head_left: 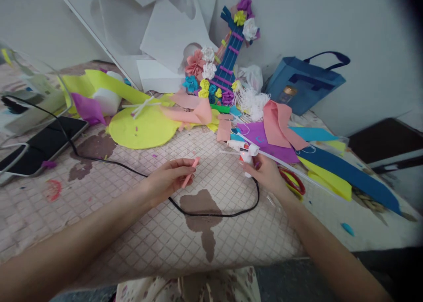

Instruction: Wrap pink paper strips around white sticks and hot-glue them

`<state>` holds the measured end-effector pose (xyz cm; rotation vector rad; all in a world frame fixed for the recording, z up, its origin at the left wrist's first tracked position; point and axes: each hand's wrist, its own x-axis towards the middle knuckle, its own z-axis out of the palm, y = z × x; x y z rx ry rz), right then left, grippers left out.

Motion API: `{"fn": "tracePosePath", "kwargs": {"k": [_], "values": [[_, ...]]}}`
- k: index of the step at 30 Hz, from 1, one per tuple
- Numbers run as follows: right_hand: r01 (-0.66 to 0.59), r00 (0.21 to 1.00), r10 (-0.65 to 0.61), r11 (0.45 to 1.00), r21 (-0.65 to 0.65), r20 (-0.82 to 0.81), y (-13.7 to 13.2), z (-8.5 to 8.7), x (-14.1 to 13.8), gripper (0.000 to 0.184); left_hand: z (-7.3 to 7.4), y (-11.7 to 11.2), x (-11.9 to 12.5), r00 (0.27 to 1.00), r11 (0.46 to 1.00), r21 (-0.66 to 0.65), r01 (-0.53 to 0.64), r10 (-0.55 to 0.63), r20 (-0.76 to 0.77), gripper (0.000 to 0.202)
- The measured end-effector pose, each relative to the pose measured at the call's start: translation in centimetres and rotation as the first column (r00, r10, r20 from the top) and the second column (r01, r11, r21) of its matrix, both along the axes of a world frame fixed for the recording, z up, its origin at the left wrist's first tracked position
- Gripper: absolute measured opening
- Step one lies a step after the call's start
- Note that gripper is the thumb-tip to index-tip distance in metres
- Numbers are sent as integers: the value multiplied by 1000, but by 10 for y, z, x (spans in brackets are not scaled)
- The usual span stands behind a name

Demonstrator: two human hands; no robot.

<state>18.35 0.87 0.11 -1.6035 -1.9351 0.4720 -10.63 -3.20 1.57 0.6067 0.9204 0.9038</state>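
Note:
Between the thumb and fingers of my left hand (172,177) is a narrow salmon-pink paper strip (190,173), tilted up to the right. My right hand (266,172) is wrapped round the handle of a white glue gun (246,154), whose nozzle points left. A long white glue stick (284,162) runs out behind the gun toward the right. The gun's black cord (211,215) loops across the table below both hands. Close to my right wrist lie red-handled scissors (294,181), partly hidden.
A guitar shape (229,60) covered with paper flowers leans on the wall. Yellow paper (142,128), purple paper (264,137) and blue strips (353,174) lie on the patterned tablecloth (139,218). A blue bag (304,84) stands back right; a phone (42,143) lies left.

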Motion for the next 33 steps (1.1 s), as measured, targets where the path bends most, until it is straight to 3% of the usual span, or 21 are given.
{"fn": "tracePosePath", "kwargs": {"k": [3,7,14,21,25,33], "values": [[-2,1000,3,999,-51,20,10,-3,-7,32,-2,0,-1,1000,1000,0,-7,7,1,13],[59,998,-57,997,53,-37,0,-3,-14,33,-4,0,-1,1000,1000,5,0,0,-5,15],[-230,950,232,973,33,-208,-40,19,-33,20,-3,-1,1,1000,999,42,-5,6,-9,15],[-364,931,365,930,62,-20,-48,22,-39,13,0,-2,3,999,997,59,-44,46,-28,16],[-373,928,372,927,29,26,-49,22,-39,11,-2,-2,4,999,996,80,-33,36,-37,17],[-369,928,361,924,95,94,-49,21,-41,13,-4,-3,4,998,992,123,-7,14,-60,16]]}}
